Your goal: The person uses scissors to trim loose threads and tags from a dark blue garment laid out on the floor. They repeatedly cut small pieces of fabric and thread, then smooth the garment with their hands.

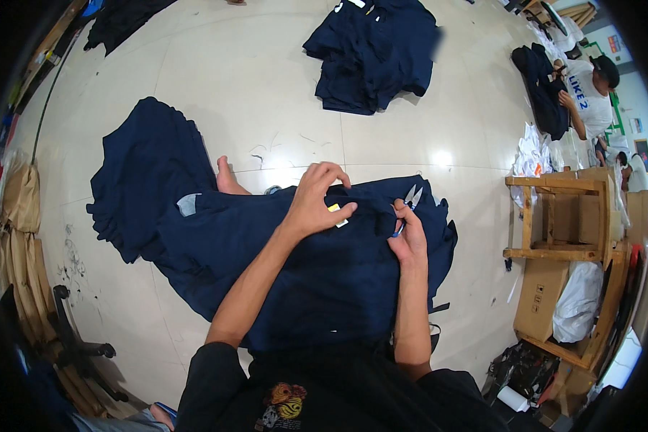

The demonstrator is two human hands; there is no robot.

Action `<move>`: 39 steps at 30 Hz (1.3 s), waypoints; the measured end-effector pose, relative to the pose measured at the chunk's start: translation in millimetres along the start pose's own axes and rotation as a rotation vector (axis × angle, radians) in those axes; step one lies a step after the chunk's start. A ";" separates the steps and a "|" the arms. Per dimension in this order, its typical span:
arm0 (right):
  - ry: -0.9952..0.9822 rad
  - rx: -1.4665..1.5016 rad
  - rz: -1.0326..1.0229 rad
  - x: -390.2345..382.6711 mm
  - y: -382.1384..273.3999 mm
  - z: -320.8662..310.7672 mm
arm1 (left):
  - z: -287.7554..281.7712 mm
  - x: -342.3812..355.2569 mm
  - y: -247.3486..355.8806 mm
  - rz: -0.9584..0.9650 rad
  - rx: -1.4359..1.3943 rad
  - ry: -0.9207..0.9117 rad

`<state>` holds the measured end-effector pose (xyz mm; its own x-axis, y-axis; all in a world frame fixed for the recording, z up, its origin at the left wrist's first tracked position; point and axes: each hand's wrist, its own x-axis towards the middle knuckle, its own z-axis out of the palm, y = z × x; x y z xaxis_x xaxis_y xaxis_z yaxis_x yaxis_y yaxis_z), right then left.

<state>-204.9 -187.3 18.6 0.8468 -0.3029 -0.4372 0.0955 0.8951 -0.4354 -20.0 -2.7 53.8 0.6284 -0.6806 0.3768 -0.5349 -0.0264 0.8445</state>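
Observation:
Navy garments (317,288) lie heaped across the person's lap, with a small yellow-and-white tag (339,220) near the top edge. My left hand (314,203) rests on the fabric beside that tag, fingers bent and apart from the thumb. My right hand (409,234) grips small blue-handled scissors (412,195), blades pointing up over the cloth. A ruffled-edged stack of navy cloth (144,165) extends to the left, and a bare foot (227,178) shows beyond the fabric.
Another navy pile (371,54) lies on the tiled floor (259,108) ahead. A wooden stand (554,252) with cardboard boxes (536,295) is at right, below a co-worker (587,101) handling dark cloth. A wheeled chair base (79,345) sits at lower left.

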 end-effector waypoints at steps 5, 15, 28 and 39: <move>0.226 -0.523 -0.287 -10.1 25.8 35.9 | 34.9 -39.3 11.3 -0.831 -0.672 -0.337; 0.068 -1.765 -0.644 -65.3 65.6 58.3 | 61.1 -74.9 -42.6 -0.999 -1.626 0.302; 0.377 -1.018 -0.517 -38.4 64.9 50.5 | 48.0 -67.8 -31.6 -0.907 -1.144 0.024; 0.362 -1.461 -0.422 -16.0 36.9 85.6 | 48.1 -60.8 -31.2 -0.628 -1.178 0.293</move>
<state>-170.1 -121.4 76.9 0.7043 -0.6924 -0.1566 -0.4692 -0.2885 -0.8347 -68.7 4.3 -13.7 0.7591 -0.6029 -0.2454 0.5836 0.4633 0.6670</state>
